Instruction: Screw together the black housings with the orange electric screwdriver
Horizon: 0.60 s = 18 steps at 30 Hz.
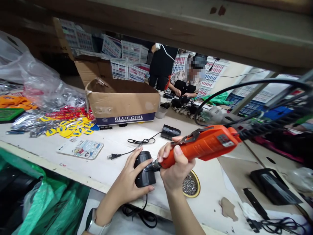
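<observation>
My left hand [133, 178] is wrapped round a black cylindrical device [148, 179] on the white table and presses it down near the front edge. A black cord runs from it over the edge. In my right hand [177, 163] is an orange electric screwdriver [200, 145], tilted, its tip meeting the device between my left fingers. The exact contact point is hidden. Just right of my right wrist stands a round yellow-rimmed dish of small screws [189, 185]. Behind my hands lies a second black device [170, 132] with a cord and plug [113, 156].
A cardboard box [124, 106] stands at the back, with yellow tags [70, 127] and a phone-like patterned case [80, 148] to its left. Black parts [275, 186] lie at right. A shelf beam [195, 29] crosses overhead. Across the table a person [187, 81] handles black items.
</observation>
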Available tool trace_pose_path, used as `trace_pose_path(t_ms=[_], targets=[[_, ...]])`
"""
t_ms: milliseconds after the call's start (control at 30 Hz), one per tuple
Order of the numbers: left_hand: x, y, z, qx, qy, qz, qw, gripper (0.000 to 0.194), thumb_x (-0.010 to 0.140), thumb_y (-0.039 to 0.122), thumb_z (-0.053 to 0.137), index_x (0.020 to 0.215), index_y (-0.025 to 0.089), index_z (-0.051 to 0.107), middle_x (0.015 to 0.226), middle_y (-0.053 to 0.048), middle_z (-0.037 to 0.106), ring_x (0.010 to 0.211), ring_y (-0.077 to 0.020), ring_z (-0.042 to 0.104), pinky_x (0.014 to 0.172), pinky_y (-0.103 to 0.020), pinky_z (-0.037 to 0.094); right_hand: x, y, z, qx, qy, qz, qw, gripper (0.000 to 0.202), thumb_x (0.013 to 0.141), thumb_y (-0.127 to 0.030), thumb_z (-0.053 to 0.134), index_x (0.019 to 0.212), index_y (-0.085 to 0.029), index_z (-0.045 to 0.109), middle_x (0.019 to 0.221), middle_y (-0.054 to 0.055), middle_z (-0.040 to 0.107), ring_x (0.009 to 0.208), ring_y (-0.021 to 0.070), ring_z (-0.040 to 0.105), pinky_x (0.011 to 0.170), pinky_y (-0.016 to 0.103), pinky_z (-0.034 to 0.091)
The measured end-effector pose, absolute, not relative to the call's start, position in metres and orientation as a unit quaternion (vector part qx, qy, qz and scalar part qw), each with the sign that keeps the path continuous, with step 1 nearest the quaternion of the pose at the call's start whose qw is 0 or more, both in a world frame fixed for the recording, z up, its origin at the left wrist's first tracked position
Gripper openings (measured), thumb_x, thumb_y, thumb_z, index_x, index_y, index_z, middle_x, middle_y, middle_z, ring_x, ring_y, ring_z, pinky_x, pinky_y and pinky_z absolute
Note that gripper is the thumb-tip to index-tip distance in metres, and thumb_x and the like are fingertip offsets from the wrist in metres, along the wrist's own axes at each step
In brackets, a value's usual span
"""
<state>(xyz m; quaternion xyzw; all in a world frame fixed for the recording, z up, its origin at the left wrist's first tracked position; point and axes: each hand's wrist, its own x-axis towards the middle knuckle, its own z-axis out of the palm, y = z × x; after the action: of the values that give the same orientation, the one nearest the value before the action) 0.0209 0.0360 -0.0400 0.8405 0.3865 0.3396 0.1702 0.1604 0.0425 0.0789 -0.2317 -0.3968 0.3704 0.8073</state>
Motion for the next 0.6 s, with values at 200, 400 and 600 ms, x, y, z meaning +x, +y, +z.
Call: trace_pose_path(t_ms=[200,400,600], targets=[[0.021,0.037,-0.041,0.84,0.384,0.349,0.157,0.073,0.089,0.056,0.069,0.153,0.032,0.042,0.171,-0.012,0.01,0.156,-0.042,0.019,0.122,-0.064,0.034,0.158,0.046,0.071,-0.238,-0.398,0.381,0.8,0.012,0.092,-0.026,0.066,0.101,-0.021,0.062,0.058,-0.006,0.055,0.046,0.0106,0.051,0.047,0.021,0.044],[0.021,0.038,-0.043,0.836,0.371,0.37,0.161,0.075,0.088,0.057,0.07,0.153,0.034,0.04,0.17,-0.012,0.012,0.155,-0.0406,0.02,0.121,-0.066,0.034,0.155,0.049,0.066,-0.237,-0.419,0.37,0.795,0.013,0.094,-0.029,0.069,0.102,-0.021,0.063,0.059,-0.007,0.055,0.045,0.0096,0.051,0.046,0.02,0.044],[0.021,0.043,-0.048,0.812,0.375,0.41,0.178,0.091,0.081,0.061,0.077,0.157,0.032,0.036,0.167,-0.016,0.026,0.153,-0.04,0.03,0.12,-0.066,0.036,0.149,0.065,0.069,-0.299,-0.496,0.378,0.722,0.02,0.09,-0.036,0.074,0.097,-0.018,0.066,0.058,-0.005,0.056,0.042,0.0103,0.049,0.043,0.023,0.042]])
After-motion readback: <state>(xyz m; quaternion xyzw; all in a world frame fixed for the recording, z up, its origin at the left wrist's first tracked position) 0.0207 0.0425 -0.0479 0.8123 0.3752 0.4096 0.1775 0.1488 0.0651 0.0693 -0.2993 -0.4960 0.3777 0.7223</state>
